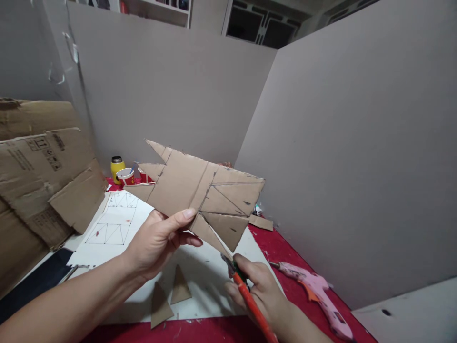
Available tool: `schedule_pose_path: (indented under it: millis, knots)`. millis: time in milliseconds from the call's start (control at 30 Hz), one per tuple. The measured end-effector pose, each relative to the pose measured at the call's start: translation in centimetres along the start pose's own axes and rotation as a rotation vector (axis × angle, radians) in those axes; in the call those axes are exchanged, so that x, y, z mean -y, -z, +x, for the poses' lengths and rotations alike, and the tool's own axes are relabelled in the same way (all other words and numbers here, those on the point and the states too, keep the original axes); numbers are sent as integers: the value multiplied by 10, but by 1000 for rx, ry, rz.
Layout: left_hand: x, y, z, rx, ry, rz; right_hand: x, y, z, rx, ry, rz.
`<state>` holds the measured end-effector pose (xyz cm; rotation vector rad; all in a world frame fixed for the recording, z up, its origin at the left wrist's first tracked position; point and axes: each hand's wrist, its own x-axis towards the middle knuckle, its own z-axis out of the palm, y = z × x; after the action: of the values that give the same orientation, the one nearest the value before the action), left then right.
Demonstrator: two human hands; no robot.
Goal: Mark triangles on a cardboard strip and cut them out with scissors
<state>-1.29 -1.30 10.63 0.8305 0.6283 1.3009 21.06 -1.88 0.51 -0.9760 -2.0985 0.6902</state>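
Observation:
My left hand (171,233) grips the lower edge of a piece of cardboard (182,183), thumb on top and fingers beneath, holding it up over the table. Pencil lines and triangles mark its face, and pointed flaps stick out on its left side. My right hand (255,281) is closed around a hand cutter with a long orange handle (252,305); some green shows by the thumb. The cutter's dark metal end meets the cardboard's lower right edge, where a slit runs along a drawn line. Two loose cardboard triangles (181,286) lie below on white paper.
A pink glue gun (317,295) lies on the red tablecloth (262,243) at right. At left are a drawn template sheet (117,214), large cardboard boxes (35,176) and a dark folder (39,276). Behind stand a yellow bottle (117,166) and red-white cups (125,176). Grey panels (171,90) enclose the table.

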Motion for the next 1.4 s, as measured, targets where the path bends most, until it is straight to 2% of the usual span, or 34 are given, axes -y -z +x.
schedule_pose_path:
  millis: [167, 400, 567, 733, 967, 1200, 1333, 1400]
  knots:
    - [-2, 1, 0, 37, 57, -16, -2, 2, -2, -26, 50, -67]
    - [0, 6, 3, -28, 165, -93, 9, 4, 6, -117, 160, -171]
    - [0, 5, 1, -20, 166, -117, 4, 6, 6, -136, 142, -292]
    - [-2, 6, 2, 38, 73, -42, 4, 7, 7, -109, 137, -312]
    - [0, 12, 12, -17, 8, 27, 4, 10, 7, -21, -25, -343]
    - [0, 13, 14, -77, -17, 63, 19, 18, 13, 81, -158, -325]
    - [2, 14, 15, -68, -31, 49, 18, 20, 13, 88, -168, -340]
    - [-3, 12, 18, -104, -27, -6, 13, 20, 13, 61, -147, -354]
